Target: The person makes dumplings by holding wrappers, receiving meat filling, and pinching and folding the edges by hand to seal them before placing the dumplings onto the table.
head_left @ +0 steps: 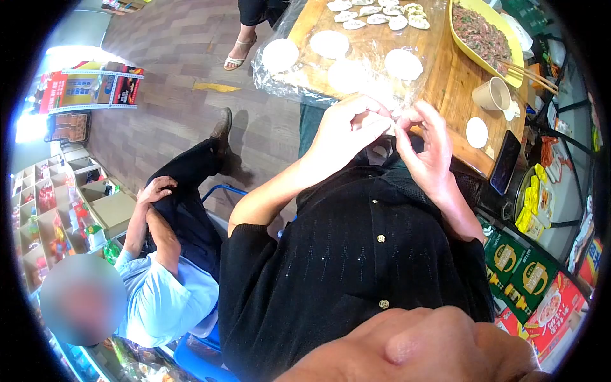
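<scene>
Above the table's near edge, my left hand (pixel 364 122) and my right hand (pixel 425 143) meet with fingertips pinched together. Between them is a small pale dumpling (pixel 391 128), mostly hidden by the fingers and washed out by glare. Round white dumpling wrappers (pixel 330 44) lie spread on plastic film (pixel 270 79) just beyond my hands. Farther back sit several folded dumplings (pixel 376 18) in rows. One more wrapper (pixel 477 132) rests on the wood right of my right hand.
A yellow tray (pixel 456 28) of minced filling (pixel 480 37) with chopsticks (pixel 533 77) stands at the back right. Nearby are a paper cup (pixel 491 95) and a phone (pixel 505 163) at the table edge. A seated person (pixel 168 280) is at my left; another person's foot (pixel 240 52) shows beyond.
</scene>
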### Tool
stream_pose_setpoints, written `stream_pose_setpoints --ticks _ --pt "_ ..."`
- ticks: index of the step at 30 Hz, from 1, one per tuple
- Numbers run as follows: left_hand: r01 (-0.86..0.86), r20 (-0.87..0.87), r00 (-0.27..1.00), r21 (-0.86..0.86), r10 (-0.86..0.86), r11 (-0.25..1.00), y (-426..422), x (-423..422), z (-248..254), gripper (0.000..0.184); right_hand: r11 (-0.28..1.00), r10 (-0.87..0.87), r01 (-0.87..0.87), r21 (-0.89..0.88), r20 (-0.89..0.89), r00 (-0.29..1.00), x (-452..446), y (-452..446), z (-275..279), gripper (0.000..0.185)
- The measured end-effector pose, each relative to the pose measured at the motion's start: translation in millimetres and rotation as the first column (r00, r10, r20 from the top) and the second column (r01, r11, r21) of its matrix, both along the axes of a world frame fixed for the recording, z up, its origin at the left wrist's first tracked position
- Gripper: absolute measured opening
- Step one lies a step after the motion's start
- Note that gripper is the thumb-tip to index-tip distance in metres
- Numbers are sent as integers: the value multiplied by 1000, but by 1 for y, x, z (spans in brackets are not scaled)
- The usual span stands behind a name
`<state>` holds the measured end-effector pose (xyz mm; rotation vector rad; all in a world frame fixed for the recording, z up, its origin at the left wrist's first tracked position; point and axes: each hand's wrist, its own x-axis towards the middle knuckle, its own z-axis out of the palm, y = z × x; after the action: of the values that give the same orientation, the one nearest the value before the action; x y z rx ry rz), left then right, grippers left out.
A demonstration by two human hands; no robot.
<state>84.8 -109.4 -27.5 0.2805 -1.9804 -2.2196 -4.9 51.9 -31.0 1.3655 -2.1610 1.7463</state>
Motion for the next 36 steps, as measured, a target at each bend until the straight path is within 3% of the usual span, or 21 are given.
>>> stream_pose_setpoints --ticks 3,5,11,15,17,20,28,30,36 --pt "1 -45 999 -34 -2 999 2 -1 2 14 998 67 -66 -13 83 994 1 2 -3 52" --pt "-76 -136 990 -345 30 935 3 -1 3 13 999 54 -53 -8 107 993 4 3 -6 53" --pt "-101 -240 971 -478 -19 873 2 0 5 20 997 54 -42 -70 185 981 5 -1 -7 60" --pt "-161 -269 962 -450 38 878 8 3 5 28 996 72 -59 -60 256 964 4 0 -4 65" --pt "-154 -160 980 -262 114 953 12 6 7 35 995 83 -67 -70 258 963 5 -1 -3 65" --pt "-142 -163 980 -187 112 972 11 7 8 41 992 107 -89 -85 244 964 2 -2 -2 65" --pt "-155 -213 969 -138 123 978 11 2 -2 50 995 97 -89 -50 196 976 4 6 -5 67" --pt "-154 -232 965 -111 125 982 13 1 -2 51 985 167 -156 -79 171 971 5 8 -3 67" --pt "-165 -268 958 -209 105 964 15 1 1 51 989 147 -146 -18 156 977 7 8 2 73"
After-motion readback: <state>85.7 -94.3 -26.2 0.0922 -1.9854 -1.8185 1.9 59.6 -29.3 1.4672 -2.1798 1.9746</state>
